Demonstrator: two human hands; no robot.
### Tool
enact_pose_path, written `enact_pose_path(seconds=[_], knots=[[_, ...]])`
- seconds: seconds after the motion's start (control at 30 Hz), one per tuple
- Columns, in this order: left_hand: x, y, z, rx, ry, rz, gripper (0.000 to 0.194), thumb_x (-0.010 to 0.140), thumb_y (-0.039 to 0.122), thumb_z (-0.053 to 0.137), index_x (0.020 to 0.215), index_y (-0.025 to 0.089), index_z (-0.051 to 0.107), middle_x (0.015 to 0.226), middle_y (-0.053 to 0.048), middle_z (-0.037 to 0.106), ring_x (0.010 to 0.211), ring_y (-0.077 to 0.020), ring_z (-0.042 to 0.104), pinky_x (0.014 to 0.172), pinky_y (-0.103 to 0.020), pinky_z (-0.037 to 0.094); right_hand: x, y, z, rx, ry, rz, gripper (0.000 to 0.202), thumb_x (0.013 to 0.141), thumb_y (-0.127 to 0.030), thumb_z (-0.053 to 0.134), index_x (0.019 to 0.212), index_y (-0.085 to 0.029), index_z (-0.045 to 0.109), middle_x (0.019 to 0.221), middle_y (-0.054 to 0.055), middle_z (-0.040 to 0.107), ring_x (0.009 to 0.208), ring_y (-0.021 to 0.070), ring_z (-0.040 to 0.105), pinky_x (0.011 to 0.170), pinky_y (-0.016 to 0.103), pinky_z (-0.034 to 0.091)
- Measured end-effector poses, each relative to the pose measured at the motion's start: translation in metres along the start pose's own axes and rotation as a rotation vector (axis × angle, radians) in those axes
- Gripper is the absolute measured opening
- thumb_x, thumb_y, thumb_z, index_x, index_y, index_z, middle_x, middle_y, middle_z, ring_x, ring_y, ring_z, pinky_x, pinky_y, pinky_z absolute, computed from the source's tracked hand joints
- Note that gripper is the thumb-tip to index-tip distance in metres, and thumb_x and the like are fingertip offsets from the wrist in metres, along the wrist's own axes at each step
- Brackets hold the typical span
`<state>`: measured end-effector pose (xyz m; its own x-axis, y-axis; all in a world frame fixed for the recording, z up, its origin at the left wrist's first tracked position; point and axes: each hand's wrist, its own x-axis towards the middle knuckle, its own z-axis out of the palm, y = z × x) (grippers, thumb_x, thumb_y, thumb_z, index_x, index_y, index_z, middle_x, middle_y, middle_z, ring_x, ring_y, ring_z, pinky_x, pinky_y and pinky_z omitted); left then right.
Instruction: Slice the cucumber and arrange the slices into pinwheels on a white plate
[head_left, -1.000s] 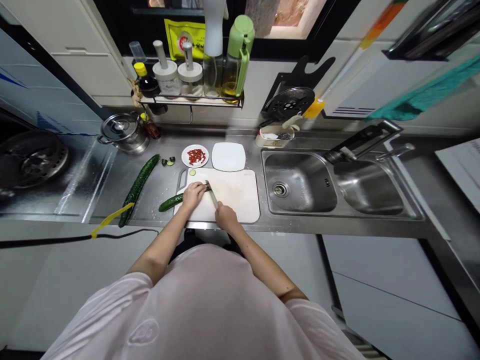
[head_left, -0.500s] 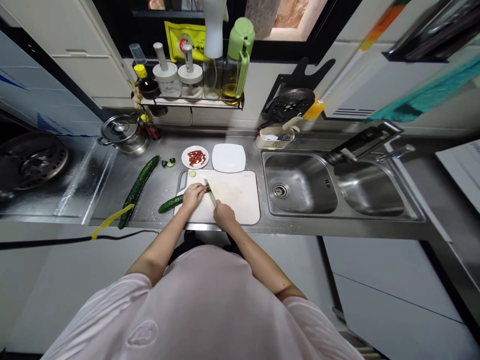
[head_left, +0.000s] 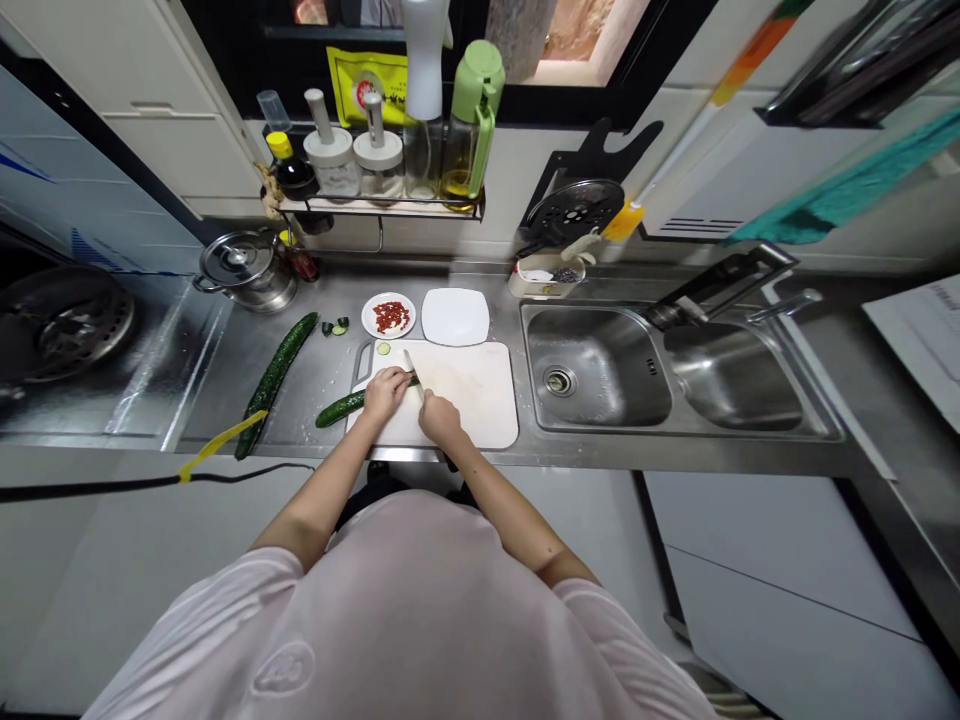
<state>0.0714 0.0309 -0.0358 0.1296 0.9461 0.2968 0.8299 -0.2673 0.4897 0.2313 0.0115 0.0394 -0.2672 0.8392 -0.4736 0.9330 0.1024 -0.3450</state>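
Left hand [head_left: 385, 391] fingers curled, pinning cucumber [head_left: 341, 407] on board [head_left: 472, 395] | right hand [head_left: 439, 418] fingers gripping knife [head_left: 412, 372]

Glossy steel counter [head_left: 150, 400], matt white plastic cutting board [head_left: 472, 395], bumpy-skinned cucumber [head_left: 339, 407].

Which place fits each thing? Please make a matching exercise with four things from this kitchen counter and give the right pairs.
Things:
1. knife
2. whole cucumber
3. red chili dish
4. pot

Places:
A. behind the board, beside the white plate
B. in the right hand
C. back left of the counter, under the shelf
D. on the counter, left of the board

Pairs: 1-B, 2-D, 3-A, 4-C
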Motion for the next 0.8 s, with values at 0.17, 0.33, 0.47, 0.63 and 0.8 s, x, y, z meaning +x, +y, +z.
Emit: enact_pose_path(seconds=[0.17, 0.33, 0.47, 0.63, 0.8], knots=[[0.000, 0.001, 0.000, 0.009, -0.005, -0.009, 0.026, 0.094, 0.033, 0.047, 0.100, 0.024, 0.071, 0.100, -0.005, 0.067, 0.092, -0.0188, 0.057, 0.082, -0.032, 0.045, -0.003, 0.002, 0.003, -0.003, 0.010, -0.001, 0.025, 0.090, -0.013, 0.037, 0.112, -0.015, 0.048, 0.098, 0.014, 0.067, 0.096, 0.0244, 0.064, 0.075, 0.032, 0.047], [0.000, 0.002, -0.001, 0.006, -0.013, -0.013, 0.027, 0.094, 0.033, 0.046, 0.101, 0.025, 0.071, 0.100, -0.005, 0.067, 0.094, -0.0191, 0.058, 0.083, -0.032, 0.046, -0.018, 0.010, 0.011, -0.024, -0.012, 0.012, 0.024, 0.091, -0.013, 0.037, 0.111, -0.015, 0.049, 0.098, 0.013, 0.067, 0.091, 0.0237, 0.065, 0.073, 0.031, 0.046], [0.000, 0.002, -0.001, 0.006, -0.013, -0.024, 0.027, 0.094, 0.033, 0.046, 0.101, 0.025, 0.071, 0.102, -0.006, 0.066, 0.097, -0.0192, 0.058, 0.085, -0.032, 0.046, -0.020, 0.011, 0.012, -0.042, -0.025, 0.020, 0.023, 0.092, -0.013, 0.036, 0.111, -0.015, 0.048, 0.098, 0.014, 0.067, 0.092, 0.0234, 0.065, 0.073, 0.031, 0.046], [0.000, 0.001, -0.001, -0.004, -0.013, -0.020, 0.027, 0.094, 0.033, 0.046, 0.100, 0.025, 0.071, 0.101, -0.005, 0.066, 0.096, -0.0188, 0.057, 0.084, -0.032, 0.046, -0.011, 0.005, 0.006, -0.024, -0.022, 0.010, 0.025, 0.089, -0.011, 0.038, 0.112, -0.015, 0.048, 0.100, 0.014, 0.067, 0.096, 0.0234, 0.064, 0.075, 0.030, 0.046], [0.000, 0.002, -0.001, 0.005, -0.006, -0.010, 0.026, 0.094, 0.033, 0.046, 0.100, 0.024, 0.071, 0.101, -0.005, 0.066, 0.094, -0.0189, 0.057, 0.084, -0.032, 0.046, 0.000, -0.003, 0.000, -0.006, -0.017, 0.010, 0.026, 0.089, -0.012, 0.040, 0.113, -0.015, 0.048, 0.100, 0.013, 0.067, 0.099, 0.0242, 0.064, 0.076, 0.031, 0.047]])
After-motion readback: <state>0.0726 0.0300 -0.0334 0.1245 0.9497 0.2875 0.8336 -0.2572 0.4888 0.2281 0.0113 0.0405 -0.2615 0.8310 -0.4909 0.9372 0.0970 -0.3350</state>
